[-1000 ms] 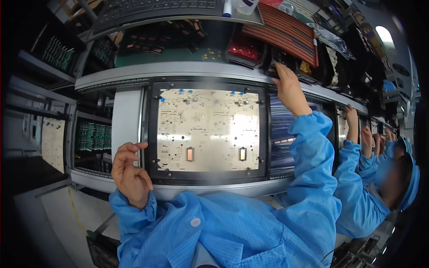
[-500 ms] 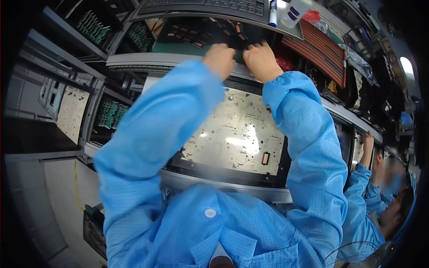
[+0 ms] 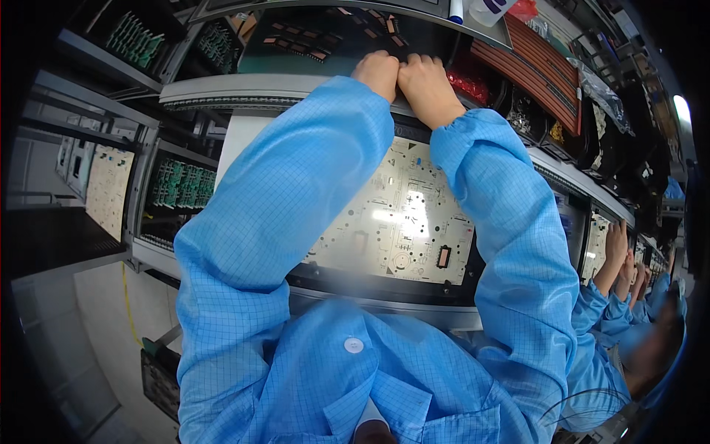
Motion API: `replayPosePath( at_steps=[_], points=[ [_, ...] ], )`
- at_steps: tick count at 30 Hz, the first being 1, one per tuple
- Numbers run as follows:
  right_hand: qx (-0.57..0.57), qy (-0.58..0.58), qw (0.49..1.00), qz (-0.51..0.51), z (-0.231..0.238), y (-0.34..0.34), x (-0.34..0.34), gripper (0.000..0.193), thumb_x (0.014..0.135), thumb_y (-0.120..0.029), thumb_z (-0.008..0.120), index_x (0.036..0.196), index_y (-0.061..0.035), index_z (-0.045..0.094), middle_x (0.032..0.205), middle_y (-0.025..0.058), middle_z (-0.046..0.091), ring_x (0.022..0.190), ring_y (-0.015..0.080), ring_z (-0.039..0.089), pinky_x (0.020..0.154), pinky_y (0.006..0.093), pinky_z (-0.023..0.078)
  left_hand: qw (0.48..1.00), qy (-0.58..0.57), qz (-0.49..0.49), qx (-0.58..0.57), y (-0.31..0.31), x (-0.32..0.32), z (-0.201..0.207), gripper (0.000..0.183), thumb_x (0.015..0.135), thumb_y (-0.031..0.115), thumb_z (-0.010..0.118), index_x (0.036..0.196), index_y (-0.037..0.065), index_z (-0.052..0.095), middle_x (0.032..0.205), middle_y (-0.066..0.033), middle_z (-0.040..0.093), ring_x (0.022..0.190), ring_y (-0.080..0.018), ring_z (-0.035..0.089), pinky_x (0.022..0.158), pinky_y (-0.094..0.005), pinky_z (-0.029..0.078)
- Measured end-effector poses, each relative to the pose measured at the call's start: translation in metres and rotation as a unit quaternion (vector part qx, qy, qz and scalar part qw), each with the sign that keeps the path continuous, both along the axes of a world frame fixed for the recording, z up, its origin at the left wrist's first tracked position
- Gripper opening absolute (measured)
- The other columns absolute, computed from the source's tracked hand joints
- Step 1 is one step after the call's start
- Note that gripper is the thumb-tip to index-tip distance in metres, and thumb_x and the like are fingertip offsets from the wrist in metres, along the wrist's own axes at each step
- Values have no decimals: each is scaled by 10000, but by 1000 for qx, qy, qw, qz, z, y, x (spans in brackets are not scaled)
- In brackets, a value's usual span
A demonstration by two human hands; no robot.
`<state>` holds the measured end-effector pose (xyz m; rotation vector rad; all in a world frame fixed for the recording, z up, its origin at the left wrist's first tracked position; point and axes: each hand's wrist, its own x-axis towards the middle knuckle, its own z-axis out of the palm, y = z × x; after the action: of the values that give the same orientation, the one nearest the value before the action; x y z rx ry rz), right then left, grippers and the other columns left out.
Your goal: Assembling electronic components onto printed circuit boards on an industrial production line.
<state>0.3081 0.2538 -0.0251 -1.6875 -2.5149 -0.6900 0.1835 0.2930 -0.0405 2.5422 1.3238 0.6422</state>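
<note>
Side by side at the far edge of the work line, my left hand and my right hand almost meet. Both have curled fingers, and whatever they grip is hidden behind the knuckles. Just beyond them, several small dark parts with copper-coloured tops lie on a dark green surface. Below my wrists, between my sleeves, a cream-coloured circuit board sits in a black frame. One dark part with a copper-coloured top stands on the board's near right area.
A red bag and stacked reddish-brown strips lie right of my hands. A marker and a white bottle stand on the shelf above. Racks of green boards are at left. Co-workers in blue sleeves work at right.
My hands have come closer together, closing most of the gap between them. The whole view has shifted slightly, so the shelf keyboard has left the picture.
</note>
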Motion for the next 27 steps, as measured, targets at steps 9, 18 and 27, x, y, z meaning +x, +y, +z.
replayPosePath(
  at_steps=[9,18,27],
  points=[
    [-45,56,997,-18,0,4,0,140,738,-26,612,857,17,671,911,201,648,863,324,650,750,389,551,997,31,55,-49,-3,4,11,185,786,30,599,953,30,680,1045,-201,641,1012,-367,626,881,-437,507],
    [-44,83,994,-50,6,0,-11,146,735,-1,625,866,33,680,916,228,649,873,358,655,743,387,567,996,10,86,-22,-9,-6,18,154,798,115,606,889,46,710,971,-184,660,946,-348,649,839,-428,522],
    [-84,284,953,66,35,-48,2,123,732,30,593,846,39,638,852,223,632,814,382,627,736,419,522,979,-88,-14,-186,-100,-98,76,175,768,141,691,802,-31,686,691,-136,666,638,-204,653,639,-317,526]
  ],
)
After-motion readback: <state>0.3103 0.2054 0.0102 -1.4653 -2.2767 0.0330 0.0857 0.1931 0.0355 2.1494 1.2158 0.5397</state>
